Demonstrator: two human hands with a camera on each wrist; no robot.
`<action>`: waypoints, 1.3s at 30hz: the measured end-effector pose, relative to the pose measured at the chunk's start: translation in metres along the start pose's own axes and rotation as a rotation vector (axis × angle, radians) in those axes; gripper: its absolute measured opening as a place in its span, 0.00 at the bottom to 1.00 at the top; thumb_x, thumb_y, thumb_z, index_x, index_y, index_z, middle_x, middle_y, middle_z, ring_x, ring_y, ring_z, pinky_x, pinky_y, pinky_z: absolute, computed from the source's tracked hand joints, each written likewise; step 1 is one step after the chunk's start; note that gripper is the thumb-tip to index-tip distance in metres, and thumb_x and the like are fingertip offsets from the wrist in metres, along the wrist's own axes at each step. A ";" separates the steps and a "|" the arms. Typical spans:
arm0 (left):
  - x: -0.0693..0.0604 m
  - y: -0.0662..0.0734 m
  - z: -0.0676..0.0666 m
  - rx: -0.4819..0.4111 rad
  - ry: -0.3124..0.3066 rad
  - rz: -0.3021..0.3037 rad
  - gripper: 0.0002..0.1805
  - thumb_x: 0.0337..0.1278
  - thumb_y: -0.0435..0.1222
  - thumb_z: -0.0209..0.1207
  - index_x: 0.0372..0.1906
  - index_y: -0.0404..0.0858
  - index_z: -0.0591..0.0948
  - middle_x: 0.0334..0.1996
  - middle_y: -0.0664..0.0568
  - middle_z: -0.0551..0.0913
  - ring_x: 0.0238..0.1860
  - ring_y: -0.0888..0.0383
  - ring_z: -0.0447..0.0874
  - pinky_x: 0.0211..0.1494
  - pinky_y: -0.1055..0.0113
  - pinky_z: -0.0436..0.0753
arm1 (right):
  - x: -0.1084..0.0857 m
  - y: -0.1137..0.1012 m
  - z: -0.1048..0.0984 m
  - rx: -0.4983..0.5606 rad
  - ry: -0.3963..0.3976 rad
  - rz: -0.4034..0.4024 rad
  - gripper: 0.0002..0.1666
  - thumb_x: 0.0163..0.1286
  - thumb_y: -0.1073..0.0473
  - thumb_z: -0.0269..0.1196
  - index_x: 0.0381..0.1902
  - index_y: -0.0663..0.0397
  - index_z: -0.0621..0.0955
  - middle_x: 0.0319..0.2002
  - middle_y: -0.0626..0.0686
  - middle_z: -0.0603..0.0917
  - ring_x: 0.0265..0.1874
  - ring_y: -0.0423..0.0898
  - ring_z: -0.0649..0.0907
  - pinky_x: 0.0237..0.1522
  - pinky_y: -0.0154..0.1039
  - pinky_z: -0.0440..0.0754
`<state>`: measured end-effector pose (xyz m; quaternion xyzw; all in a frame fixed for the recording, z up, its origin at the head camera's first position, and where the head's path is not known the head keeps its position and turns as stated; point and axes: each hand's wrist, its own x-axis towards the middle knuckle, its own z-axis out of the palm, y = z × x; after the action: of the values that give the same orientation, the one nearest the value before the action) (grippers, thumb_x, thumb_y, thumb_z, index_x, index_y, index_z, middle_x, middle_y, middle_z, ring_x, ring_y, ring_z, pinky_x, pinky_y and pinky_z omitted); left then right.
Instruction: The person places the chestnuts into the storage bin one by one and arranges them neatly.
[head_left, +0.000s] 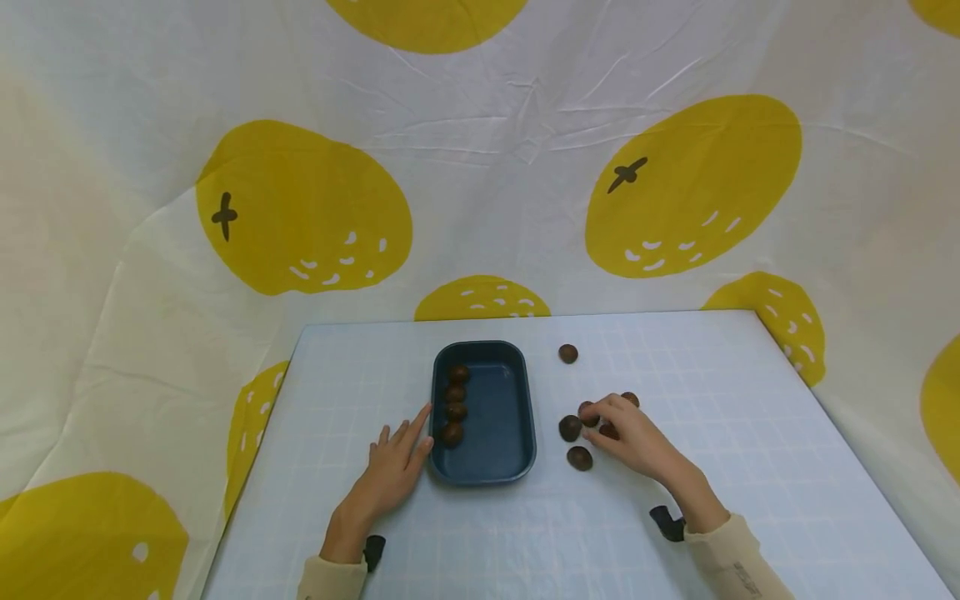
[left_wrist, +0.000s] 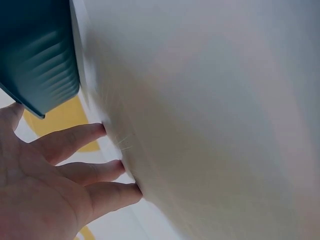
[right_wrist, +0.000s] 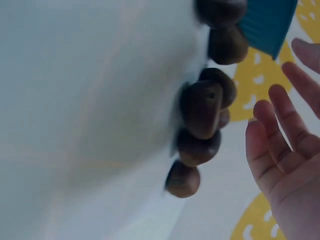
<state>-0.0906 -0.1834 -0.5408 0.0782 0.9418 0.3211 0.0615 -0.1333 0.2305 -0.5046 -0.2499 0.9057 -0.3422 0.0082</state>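
A dark blue tray (head_left: 495,425) stands mid-table, with a column of brown chestnuts (head_left: 454,394) along its left inner side. My left hand (head_left: 390,467) spreads its fingers at the tray's left wall; in the left wrist view the thumb touches the tray rim (left_wrist: 30,110) and the other fingertips meet the tabletop. Right of the tray my right hand (head_left: 637,437) hovers over a loose group of chestnuts (head_left: 580,458). In the right wrist view its fingers are loosely bent, with a gap between them and the nearest chestnut (right_wrist: 202,109). Part of the group is hidden under that hand.
One chestnut (head_left: 567,353) lies apart, near the tray's upper right corner. A pale checked cloth covers the table (head_left: 315,375). Behind and beside it hangs a white curtain with large yellow fruit prints (head_left: 303,208).
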 end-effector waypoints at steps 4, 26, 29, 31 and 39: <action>0.000 0.000 0.000 0.001 0.002 -0.001 0.32 0.77 0.60 0.36 0.80 0.63 0.50 0.73 0.35 0.63 0.72 0.23 0.45 0.65 0.23 0.43 | -0.008 0.008 0.004 0.009 -0.042 -0.006 0.13 0.64 0.61 0.72 0.47 0.54 0.85 0.37 0.51 0.78 0.35 0.50 0.77 0.37 0.40 0.78; -0.001 0.001 -0.001 -0.007 0.005 0.011 0.32 0.77 0.60 0.37 0.80 0.62 0.51 0.73 0.35 0.63 0.72 0.23 0.46 0.64 0.22 0.43 | -0.016 0.004 0.019 -0.237 -0.234 0.069 0.24 0.59 0.52 0.75 0.52 0.48 0.81 0.24 0.35 0.73 0.21 0.33 0.71 0.23 0.34 0.71; -0.001 0.002 -0.001 -0.007 0.005 0.009 0.32 0.77 0.60 0.37 0.80 0.62 0.51 0.72 0.34 0.63 0.72 0.23 0.45 0.64 0.22 0.43 | -0.016 0.003 0.021 -0.248 -0.227 0.069 0.24 0.59 0.52 0.75 0.52 0.47 0.81 0.23 0.35 0.73 0.20 0.33 0.71 0.23 0.34 0.71; -0.001 0.002 -0.001 -0.007 0.006 0.008 0.32 0.78 0.59 0.37 0.80 0.61 0.51 0.72 0.34 0.63 0.72 0.23 0.46 0.64 0.22 0.43 | -0.016 0.003 0.021 -0.250 -0.224 0.071 0.24 0.60 0.52 0.75 0.52 0.47 0.80 0.23 0.35 0.73 0.20 0.32 0.71 0.22 0.33 0.71; -0.002 0.002 -0.001 -0.012 0.013 0.015 0.32 0.78 0.59 0.37 0.80 0.62 0.52 0.72 0.34 0.64 0.71 0.22 0.46 0.64 0.22 0.44 | -0.017 0.002 0.023 -0.251 -0.211 0.093 0.23 0.59 0.52 0.75 0.50 0.47 0.79 0.22 0.35 0.73 0.19 0.32 0.71 0.22 0.33 0.71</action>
<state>-0.0890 -0.1826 -0.5386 0.0826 0.9397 0.3277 0.0533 -0.1154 0.2255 -0.5266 -0.2415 0.9460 -0.1977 0.0877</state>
